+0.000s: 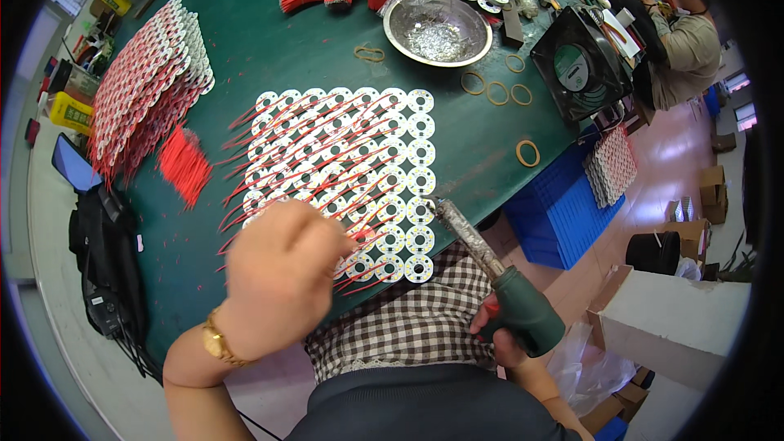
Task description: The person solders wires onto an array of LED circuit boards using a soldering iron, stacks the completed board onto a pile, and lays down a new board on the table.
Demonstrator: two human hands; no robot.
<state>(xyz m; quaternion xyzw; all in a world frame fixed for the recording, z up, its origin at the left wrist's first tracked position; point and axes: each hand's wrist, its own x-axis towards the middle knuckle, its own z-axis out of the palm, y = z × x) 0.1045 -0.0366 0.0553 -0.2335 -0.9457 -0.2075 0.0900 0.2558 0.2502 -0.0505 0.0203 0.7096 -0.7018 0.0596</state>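
A panel of round white LED boards (420,153) lies on the green table, with rows of thin red wires (306,147) slanting across it to the left. My left hand (282,265) is above the panel's lower left part, fingers closed in a pinch, with red wire at the fingertips. A gold-coloured watch is on that wrist. In my right hand (500,336) is a soldering gun (527,310) with a dark green handle. Its metal barrel points up and left, the tip at the panel's right-hand column of boards. My left hand hides several boards.
Loose red wires (184,165) and a stack of wired panels (151,82) lie at the left. Farther back stands a metal bowl (437,28) with silvery bits. Rubber bands (527,153) and a black fan (576,65) are at the right; a co-worker (686,41) sits beyond.
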